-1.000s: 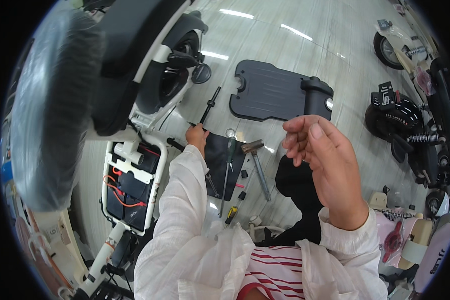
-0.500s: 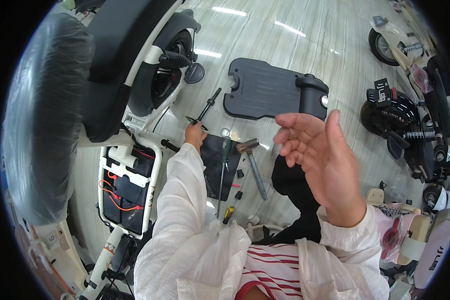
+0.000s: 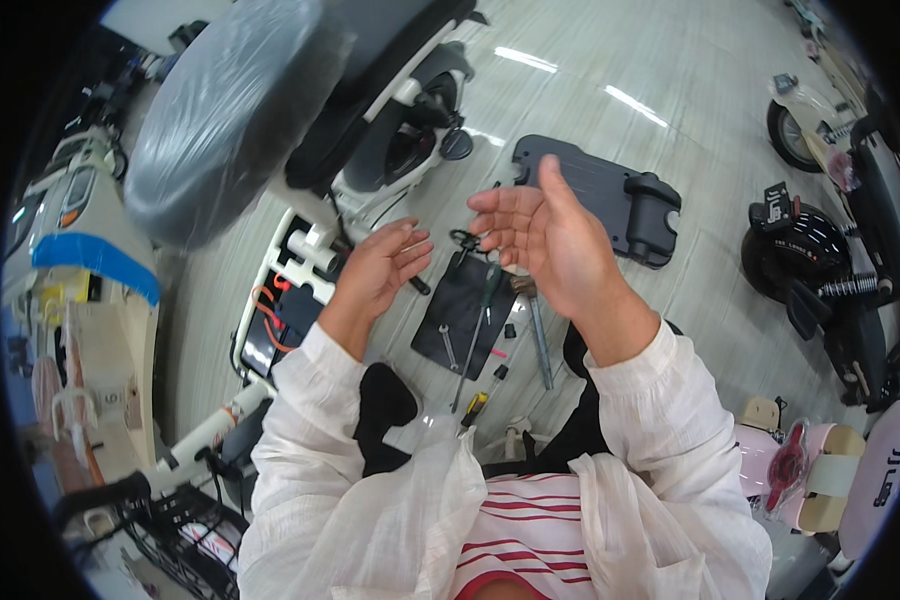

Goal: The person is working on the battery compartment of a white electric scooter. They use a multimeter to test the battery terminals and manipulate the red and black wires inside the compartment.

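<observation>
My left hand is raised over the floor with nothing in it, its fingers stretched and slightly apart. Opposite it, my right hand is also held up empty, palm turned inward and thumb up. Below and between them lies a black mat. On it rest a small wrench and a long screwdriver with a dark green handle. A hammer lies along the mat's right side. Near the mat's far edge is a black rod-like part, partly hidden by my right hand.
A scooter with a plastic-wrapped seat stands at left, its white frame showing orange cables. A black plastic cover lies farther off. A yellow-handled screwdriver lies near my legs. More scooters line the right.
My left hand has let go of the black rod-like part and come up, open. My right hand has moved left. The view has swung toward the left.
</observation>
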Demonstrator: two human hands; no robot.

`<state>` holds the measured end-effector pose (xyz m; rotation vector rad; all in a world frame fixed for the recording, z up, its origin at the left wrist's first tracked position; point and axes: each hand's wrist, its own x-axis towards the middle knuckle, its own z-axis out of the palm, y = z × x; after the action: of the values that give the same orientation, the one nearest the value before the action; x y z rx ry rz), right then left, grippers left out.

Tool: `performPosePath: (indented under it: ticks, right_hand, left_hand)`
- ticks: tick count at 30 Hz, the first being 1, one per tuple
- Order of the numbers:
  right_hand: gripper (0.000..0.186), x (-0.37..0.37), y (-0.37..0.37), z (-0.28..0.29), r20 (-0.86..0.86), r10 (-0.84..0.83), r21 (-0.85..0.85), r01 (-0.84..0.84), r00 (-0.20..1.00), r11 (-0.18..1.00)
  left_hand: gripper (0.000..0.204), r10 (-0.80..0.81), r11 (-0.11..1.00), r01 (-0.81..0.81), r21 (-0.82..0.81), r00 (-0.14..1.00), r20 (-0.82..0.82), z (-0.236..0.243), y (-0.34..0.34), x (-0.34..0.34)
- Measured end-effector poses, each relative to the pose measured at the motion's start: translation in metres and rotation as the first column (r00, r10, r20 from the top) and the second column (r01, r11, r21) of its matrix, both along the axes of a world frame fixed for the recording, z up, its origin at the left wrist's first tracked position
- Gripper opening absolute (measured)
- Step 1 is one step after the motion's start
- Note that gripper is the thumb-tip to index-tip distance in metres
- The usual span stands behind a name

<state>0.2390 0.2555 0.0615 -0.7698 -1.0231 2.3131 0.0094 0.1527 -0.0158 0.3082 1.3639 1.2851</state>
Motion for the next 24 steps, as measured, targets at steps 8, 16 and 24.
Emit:
performPosePath:
  ticks: [8,16,24]
  right_hand:
    - [0.025,-0.016,-0.017,-0.021,0.086,-0.109,0.24,0.086,0.99,0.967]
    - [0.055,-0.012,-0.018,-0.026,0.103,-0.039,0.215,0.016,0.994,0.977]
    - [0.041,-0.026,-0.027,-0.019,0.178,0.001,0.289,-0.054,0.984,0.956]
  left_hand:
    - [0.041,0.312,0.944,-0.283,0.17,0.934,-0.175,0.064,-0.114,-0.014]
    - [0.032,0.601,0.797,-0.573,0.19,0.783,-0.16,0.022,-0.163,-0.053]
    - [0.026,0.517,0.855,-0.508,0.105,0.817,-0.254,0.025,-0.165,-0.052]
